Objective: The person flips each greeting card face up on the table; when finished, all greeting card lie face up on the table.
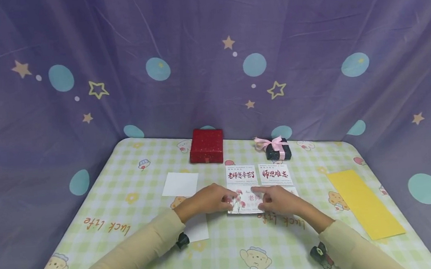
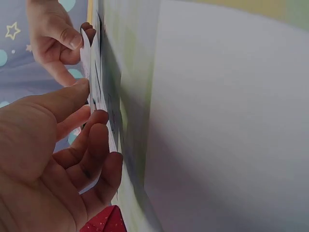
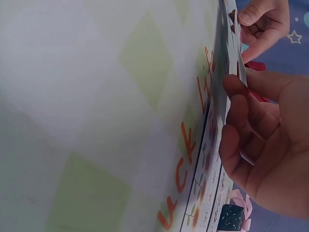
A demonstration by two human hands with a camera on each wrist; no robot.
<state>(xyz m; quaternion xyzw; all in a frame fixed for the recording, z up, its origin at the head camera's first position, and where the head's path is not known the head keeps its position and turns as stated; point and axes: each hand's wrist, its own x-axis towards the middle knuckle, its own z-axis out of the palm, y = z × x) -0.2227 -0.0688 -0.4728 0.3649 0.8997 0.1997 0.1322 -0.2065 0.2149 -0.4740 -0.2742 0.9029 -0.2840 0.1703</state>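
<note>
A white greeting card (image 1: 246, 206) with pink flowers and red Chinese lettering is at the middle of the table. My left hand (image 1: 215, 199) pinches its left edge between thumb and fingers. On the other side, my right hand (image 1: 280, 200) pinches the right edge. In the right wrist view, the card's edge looks slightly raised off the table. Behind it lie two cards with red lettering, one at left (image 1: 241, 176) and one at right (image 1: 275, 175). Another card (image 1: 293, 191) sits at front right, mostly hidden under my right hand.
At the back stand a red box (image 1: 206, 146) and a small dark gift box (image 1: 278, 151) with a pink bow. Blank white paper (image 1: 181, 184) lies at left, with another white sheet (image 1: 199, 230) partly beneath my left arm. A yellow sheet (image 1: 367, 205) lies at right.
</note>
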